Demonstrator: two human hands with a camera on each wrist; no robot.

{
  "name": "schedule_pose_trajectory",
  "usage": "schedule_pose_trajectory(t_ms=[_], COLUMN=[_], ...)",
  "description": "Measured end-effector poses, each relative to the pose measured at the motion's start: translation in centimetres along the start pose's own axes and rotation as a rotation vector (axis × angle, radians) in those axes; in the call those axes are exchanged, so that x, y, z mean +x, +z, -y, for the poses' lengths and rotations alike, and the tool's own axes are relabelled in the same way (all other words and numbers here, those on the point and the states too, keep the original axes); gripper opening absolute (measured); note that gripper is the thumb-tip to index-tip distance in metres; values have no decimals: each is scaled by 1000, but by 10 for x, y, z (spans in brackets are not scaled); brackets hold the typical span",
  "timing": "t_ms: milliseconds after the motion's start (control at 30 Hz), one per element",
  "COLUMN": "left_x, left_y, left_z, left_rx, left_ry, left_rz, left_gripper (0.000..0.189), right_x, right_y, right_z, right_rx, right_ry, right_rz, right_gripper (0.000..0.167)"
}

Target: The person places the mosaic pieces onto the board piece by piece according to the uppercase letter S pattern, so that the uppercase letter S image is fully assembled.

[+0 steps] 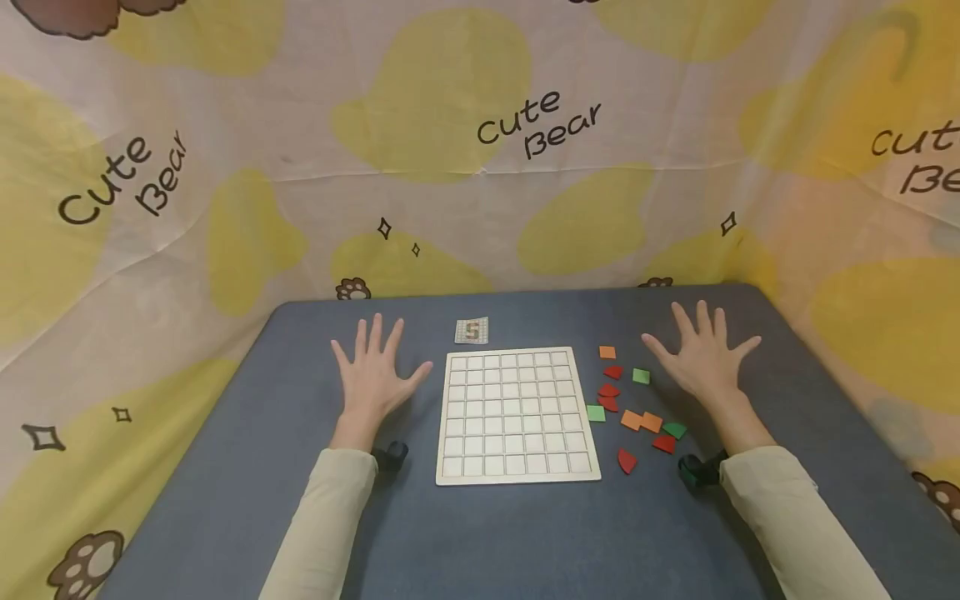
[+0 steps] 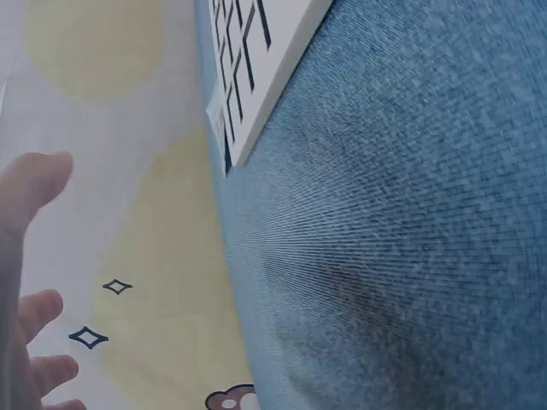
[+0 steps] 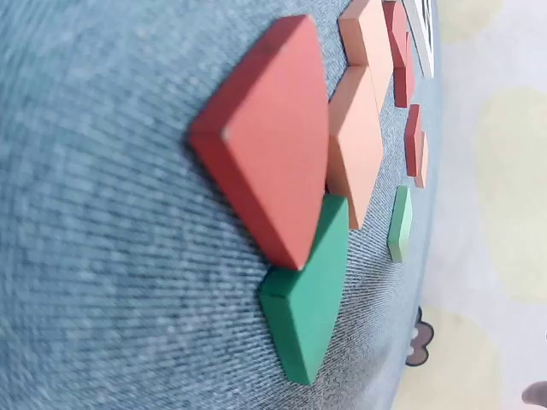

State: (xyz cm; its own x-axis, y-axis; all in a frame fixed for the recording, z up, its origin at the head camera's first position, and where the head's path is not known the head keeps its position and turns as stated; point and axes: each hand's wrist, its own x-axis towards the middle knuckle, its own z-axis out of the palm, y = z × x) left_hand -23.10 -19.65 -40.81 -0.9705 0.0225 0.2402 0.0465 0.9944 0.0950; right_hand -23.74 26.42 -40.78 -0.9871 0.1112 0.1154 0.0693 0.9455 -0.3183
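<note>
My left hand (image 1: 373,375) is held with fingers spread to the left of a white gridded board (image 1: 517,482); its thumb points toward the board and nothing is in it. In the left wrist view, the thumb (image 2: 43,179) and several fingertips show at the left edge. On the other side, my right hand (image 1: 703,358) has its fingers fanned out, just right of a scatter of small flat tiles. Among these are red rounded-edge tiles (image 3: 273,141), orange square tiles (image 3: 357,141), a dark green tile (image 3: 312,295) and light green squares (image 1: 641,377). The right wrist view does not show the hand.
Behind the board lies a small card (image 1: 472,331) with a coloured pattern on a grid. A blue-grey cloth covers the table (image 1: 495,542). Patterned fabric (image 1: 450,108) hangs around the back and sides. A dark strap (image 1: 701,472) sits at the right wrist.
</note>
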Motion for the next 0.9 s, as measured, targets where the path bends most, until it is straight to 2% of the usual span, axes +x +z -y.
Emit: schedule_pose_trajectory(t_ms=[433, 900], left_x=[-16, -40], left_y=[-2, -6], left_z=[-8, -24], left_rx=[-32, -117], left_ry=[51, 197], left_rz=[-37, -103], left_gripper=[75, 62], right_x=[-9, -16], right_y=[2, 5], right_z=[5, 13], right_rx=[130, 251], right_ry=[-108, -151], right_rz=[-57, 4], right_gripper=[68, 57])
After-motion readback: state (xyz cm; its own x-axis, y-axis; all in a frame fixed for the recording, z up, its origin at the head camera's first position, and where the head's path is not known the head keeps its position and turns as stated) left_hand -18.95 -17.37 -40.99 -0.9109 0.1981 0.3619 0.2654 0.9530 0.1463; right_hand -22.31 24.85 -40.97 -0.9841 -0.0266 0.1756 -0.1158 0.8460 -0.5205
